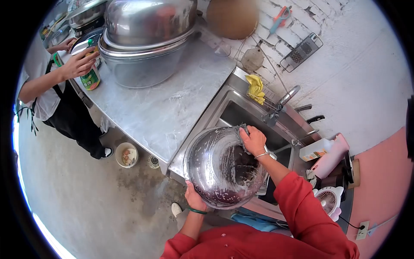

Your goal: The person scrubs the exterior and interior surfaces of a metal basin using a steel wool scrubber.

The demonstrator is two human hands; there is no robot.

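A large shiny metal basin (211, 166), streaked with white suds, is held tilted over the front of the steel sink (235, 114). My left hand (195, 198) is closed on its lower left rim. At the upper right of the basin, my right hand (254, 141) grips a grey steel wool scrubber (244, 128) and presses it against the soapy metal. The fingers of the right hand partly hide the scrubber. Behind the basin rises the curved faucet (289, 96).
Stacked metal bowls (151, 23) stand on the marble-look counter (172, 103). A person (47, 82) at left touches a green spray bottle (90, 78). A yellow cloth (256, 89) hangs on a rack. A bucket (127, 155) sits on the floor; a small fan (328, 200) stands right.
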